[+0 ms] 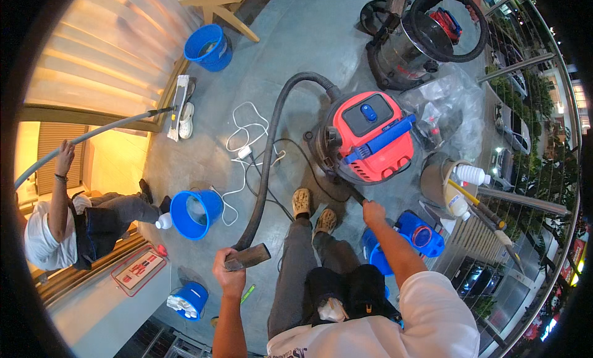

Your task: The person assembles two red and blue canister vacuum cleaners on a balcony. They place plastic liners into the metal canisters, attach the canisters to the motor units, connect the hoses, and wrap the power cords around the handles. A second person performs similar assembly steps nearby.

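A wet-dry vacuum cleaner (372, 136) with a red top and a blue handle stands on the floor in front of my feet. Its black ribbed hose (269, 166) arches out to the left and curves back toward me. My left hand (228, 273) is closed around the hose's end, where a short dark tube (248, 257) points to the right. On the other side, my right hand (373, 215) wraps round a dark bar or tube (355, 194) at the vacuum's near side. The far end of that bar is hidden at the machine's base.
A white extension cord (246, 149) and black cable loop across the floor. Blue buckets (196, 215) stand at left; a blue jug (422, 233) is near my right leg. Another person (58, 228) holds a long pole at left. A second vacuum (407, 46) and railing are at right.
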Tool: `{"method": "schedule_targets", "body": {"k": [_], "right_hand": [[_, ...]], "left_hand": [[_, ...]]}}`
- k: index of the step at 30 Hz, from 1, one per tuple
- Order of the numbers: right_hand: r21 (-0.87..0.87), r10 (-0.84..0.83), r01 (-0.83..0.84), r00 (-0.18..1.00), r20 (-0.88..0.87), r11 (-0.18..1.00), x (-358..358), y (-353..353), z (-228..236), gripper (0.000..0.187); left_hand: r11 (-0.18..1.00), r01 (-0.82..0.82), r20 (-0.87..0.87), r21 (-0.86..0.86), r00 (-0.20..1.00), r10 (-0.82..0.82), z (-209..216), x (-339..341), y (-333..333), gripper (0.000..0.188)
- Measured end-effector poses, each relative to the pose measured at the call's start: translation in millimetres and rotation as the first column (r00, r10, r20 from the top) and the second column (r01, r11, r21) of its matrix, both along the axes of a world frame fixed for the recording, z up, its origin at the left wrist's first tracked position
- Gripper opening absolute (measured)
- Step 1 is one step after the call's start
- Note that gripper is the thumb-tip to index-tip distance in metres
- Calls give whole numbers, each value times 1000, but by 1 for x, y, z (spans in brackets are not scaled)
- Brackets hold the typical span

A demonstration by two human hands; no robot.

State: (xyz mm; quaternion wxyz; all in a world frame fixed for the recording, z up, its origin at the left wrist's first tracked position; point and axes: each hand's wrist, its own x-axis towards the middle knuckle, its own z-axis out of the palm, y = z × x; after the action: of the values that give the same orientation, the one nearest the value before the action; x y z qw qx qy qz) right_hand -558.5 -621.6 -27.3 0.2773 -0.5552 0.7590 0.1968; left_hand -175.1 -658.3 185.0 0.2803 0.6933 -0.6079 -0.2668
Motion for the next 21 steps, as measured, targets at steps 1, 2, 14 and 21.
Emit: {"method": "schedule_targets", "body": {"k": [1,2,14,21], "right_hand": [[-18,15,-15,1000,7,1000,-1,-2,-2,18],[-34,50,-50,999,9,998,-2,-2,-2,17],[85,143,-146,989,45,986,7,-30,4,16],[123,107,-111,993,41,986,29,-69,-9,15]], "left_hand": [[1000,1,10,1,1000,-1,0,-1,1,21],[1000,-4,21,6,1000,4,-1,-2,2,21],[999,-23,12,-26,1000,23,-9,-3,0,18],[1000,-4,105,3,994,4,-10,1,-6,22]]}}
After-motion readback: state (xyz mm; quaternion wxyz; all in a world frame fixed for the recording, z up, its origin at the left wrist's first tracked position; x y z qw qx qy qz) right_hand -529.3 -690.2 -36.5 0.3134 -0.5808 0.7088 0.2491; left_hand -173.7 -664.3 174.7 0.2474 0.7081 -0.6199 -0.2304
